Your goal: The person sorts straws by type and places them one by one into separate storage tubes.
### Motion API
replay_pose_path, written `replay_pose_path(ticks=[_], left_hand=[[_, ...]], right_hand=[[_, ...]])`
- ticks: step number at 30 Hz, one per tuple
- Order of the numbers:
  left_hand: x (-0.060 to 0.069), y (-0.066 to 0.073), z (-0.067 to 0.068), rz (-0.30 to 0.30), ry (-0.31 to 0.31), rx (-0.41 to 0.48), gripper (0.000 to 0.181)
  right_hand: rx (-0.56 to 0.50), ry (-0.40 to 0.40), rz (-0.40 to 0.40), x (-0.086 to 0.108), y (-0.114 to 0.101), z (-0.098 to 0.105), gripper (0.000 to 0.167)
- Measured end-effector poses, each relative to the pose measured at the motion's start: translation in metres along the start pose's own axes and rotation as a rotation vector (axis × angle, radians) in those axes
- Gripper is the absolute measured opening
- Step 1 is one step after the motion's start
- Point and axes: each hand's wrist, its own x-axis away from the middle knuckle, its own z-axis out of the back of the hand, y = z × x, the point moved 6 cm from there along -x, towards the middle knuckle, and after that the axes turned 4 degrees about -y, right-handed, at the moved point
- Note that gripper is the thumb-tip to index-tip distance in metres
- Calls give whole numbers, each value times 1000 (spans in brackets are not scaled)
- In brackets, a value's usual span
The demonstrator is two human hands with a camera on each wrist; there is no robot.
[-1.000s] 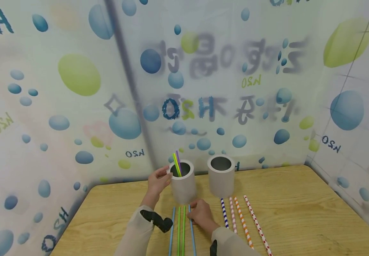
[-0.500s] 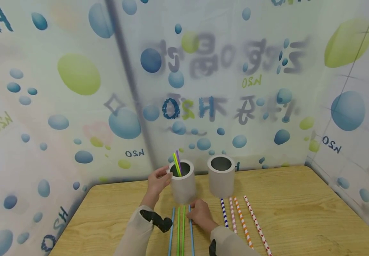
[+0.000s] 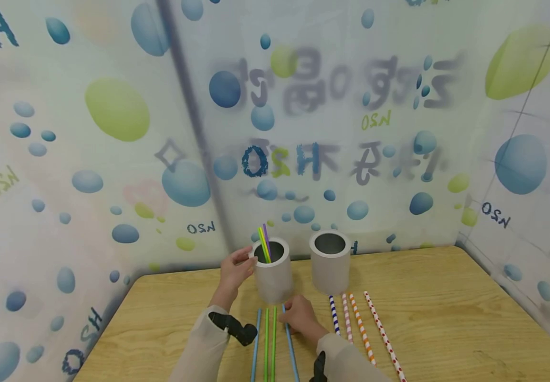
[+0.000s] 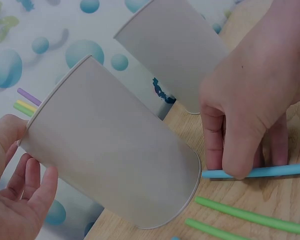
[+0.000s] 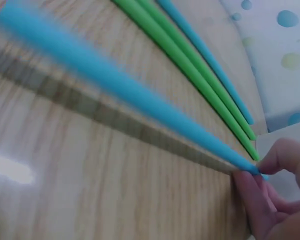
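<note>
Two pale grey cups stand side by side; the left cup (image 3: 275, 284) holds a few thin straws (image 3: 264, 245), yellow, green and purple. My left hand (image 3: 235, 275) holds that cup by the left of its rim; in the left wrist view the hand (image 4: 20, 185) has its lower fingers loosely bent beside the wall. In front of the cup, my right hand (image 3: 302, 320) pinches the far end of a blue straw (image 3: 291, 353). The right wrist view shows this straw (image 5: 125, 90) slanting above its shadow, between thumb and fingers of the hand (image 5: 280, 195).
The right cup (image 3: 330, 270) has no straws showing. Two green straws (image 3: 273, 345) and another blue straw (image 3: 256, 345) lie left of my right hand. Several patterned paper straws (image 3: 383, 334) lie to the right on the wooden table (image 3: 451, 318). A printed curtain (image 3: 332, 122) hangs behind.
The near end of the pinched blue straw has swung to the right, away from the green straws, and my right hand has shifted slightly. My left hand stays on the cup.
</note>
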Motion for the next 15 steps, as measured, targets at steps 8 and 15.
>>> replay_pose_path(ticks=[8, 15], left_hand=[[-1, -1, 0, -2, 0, 5, 35], [1, 1, 0, -2, 0, 5, 35]], right_hand=[[-104, -63, -59, -5, 5, 2, 20], [-170, -77, -124, -6, 9, 4, 22]])
